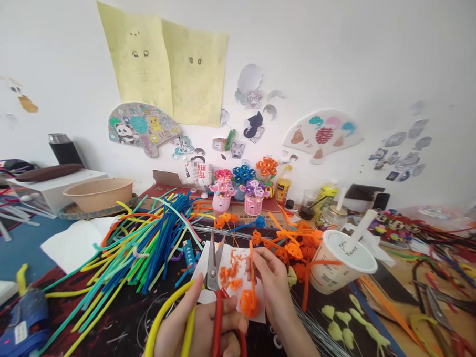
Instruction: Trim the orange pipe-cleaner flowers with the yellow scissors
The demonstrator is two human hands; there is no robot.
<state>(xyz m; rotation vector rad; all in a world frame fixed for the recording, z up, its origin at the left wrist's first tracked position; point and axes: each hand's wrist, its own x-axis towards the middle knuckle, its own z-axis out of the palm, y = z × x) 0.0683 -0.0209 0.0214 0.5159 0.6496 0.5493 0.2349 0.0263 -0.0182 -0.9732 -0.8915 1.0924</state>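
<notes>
My left hand (180, 323) is closed on a pair of scissors (213, 269) with one yellow and one red handle. The blades stand slightly apart and point away from me. My right hand (272, 277) pinches an upright orange pipe cleaner (252, 258) to the right of the blades. Below its fingertips is a curled orange pipe-cleaner flower (249, 303); whether it joins the held stem I cannot tell. Orange clippings (229, 273) lie on a white sheet of paper (204, 261) under both hands.
Left lies a big bundle of coloured pipe cleaners (156, 248), near a blue glue gun (28, 322). A lidded paper cup (331, 267) stands right of my right hand, beside more orange flowers (294, 249). Flower pots (222, 199) line the back; another pair of scissors (437, 308) lies far right.
</notes>
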